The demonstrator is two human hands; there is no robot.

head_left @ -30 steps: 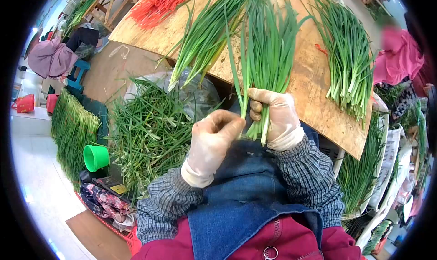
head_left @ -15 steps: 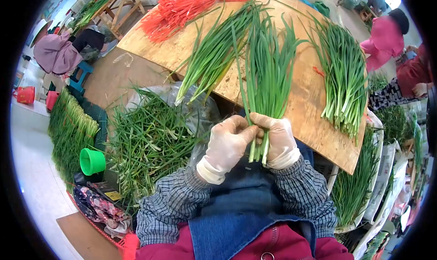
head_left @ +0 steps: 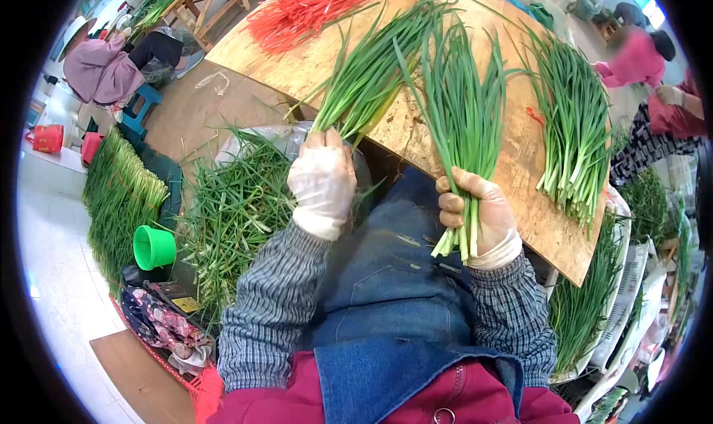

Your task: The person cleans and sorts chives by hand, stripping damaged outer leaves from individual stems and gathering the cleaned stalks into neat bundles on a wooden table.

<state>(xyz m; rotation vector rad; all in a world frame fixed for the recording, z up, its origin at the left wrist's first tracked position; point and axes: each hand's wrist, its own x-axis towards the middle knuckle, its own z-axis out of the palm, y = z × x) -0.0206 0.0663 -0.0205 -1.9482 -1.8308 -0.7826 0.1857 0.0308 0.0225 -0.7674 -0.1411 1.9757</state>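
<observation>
In the head view, a bunch of green stalks is being held near its pale ends by the right grip, its gloved fingers being curled around them; the leaves are being held out over the counter. The lower ends of a second bunch are being covered by the left grip; whether it is being closed on them cannot be told. Beyond both grips, red strips are being borne by the counter. Right of the right grip, and apart from it, a third bunch is being supported there too. The space just left of the left grip is being taken up by a heap of cut greens, by which clear plastic is being partly covered. Farther left, a green cup is being seen, its contents not being made out. Below it, cloth is being held by a red basket. Right of the right grip, more stalks are being contained by a white crate, below the counter's edge.
</observation>
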